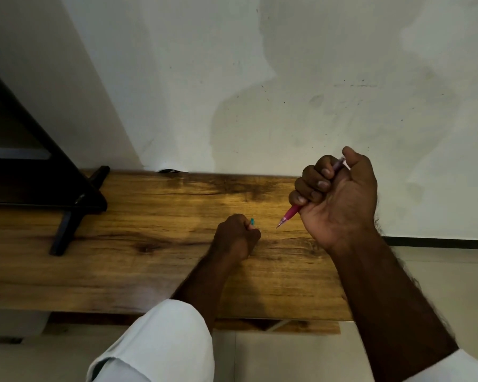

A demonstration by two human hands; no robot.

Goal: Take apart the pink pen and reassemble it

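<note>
Your left hand (236, 236) rests on the bench (149, 260) near its middle; your right hand (335, 197) is raised to its right, closed around the pen (287, 215); a stand (66, 208) sits far left; the wall (260, 78) lies behind.

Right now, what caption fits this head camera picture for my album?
Right hand grips a pink plastic pen above the brown wooden table; left hand pinches a small teal piece.

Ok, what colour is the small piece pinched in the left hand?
Teal, poking out of the left hand as a small piece; head view.
</note>
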